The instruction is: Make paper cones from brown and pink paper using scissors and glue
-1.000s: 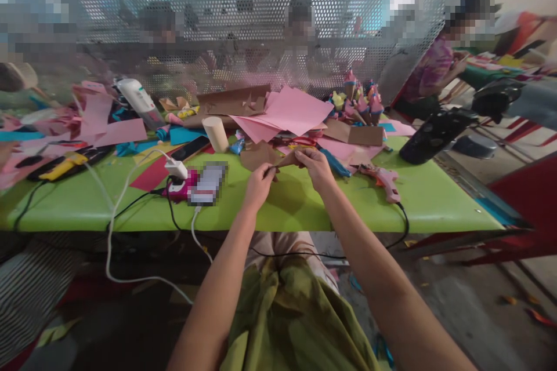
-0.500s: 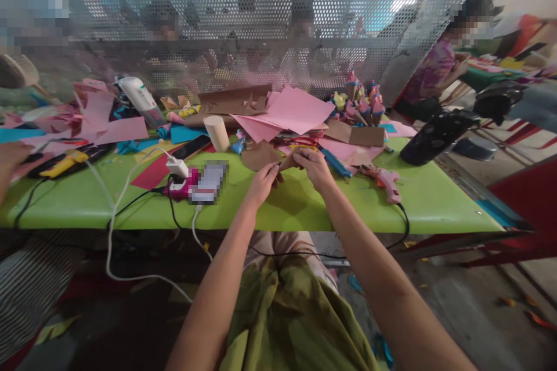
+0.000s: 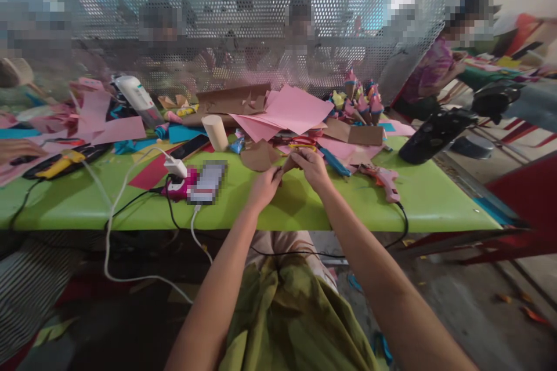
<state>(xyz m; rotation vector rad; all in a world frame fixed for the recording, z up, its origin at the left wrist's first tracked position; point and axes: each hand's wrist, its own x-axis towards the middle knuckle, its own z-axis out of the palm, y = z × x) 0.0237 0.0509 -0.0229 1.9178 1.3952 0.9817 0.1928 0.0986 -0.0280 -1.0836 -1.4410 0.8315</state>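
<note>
Between my two hands is a small rolled piece of brown paper (image 3: 287,164), held above the green table (image 3: 296,217). My left hand (image 3: 265,185) is closed on its lower left end. At its upper right, the fingers of my right hand (image 3: 310,163) pinch the same piece. Part of the paper is hidden by my fingers. Just behind my left hand lies a flat brown paper scrap (image 3: 260,156). A blue tool-like strip (image 3: 335,162) and a pink glue gun (image 3: 385,181) lie to the right of my right hand.
Pink paper sheets (image 3: 296,110) are heaped at the back, beside small pink cones (image 3: 363,103). Left of my hands are a phone (image 3: 208,182), a pink power strip (image 3: 178,185) and a wooden cylinder (image 3: 214,132). A black bottle (image 3: 429,139) lies at right. Another person's hand (image 3: 20,151) shows at far left.
My left hand has turned slightly around the brown paper, while my right hand keeps its pinch. The other person's hand at far left has shifted.
</note>
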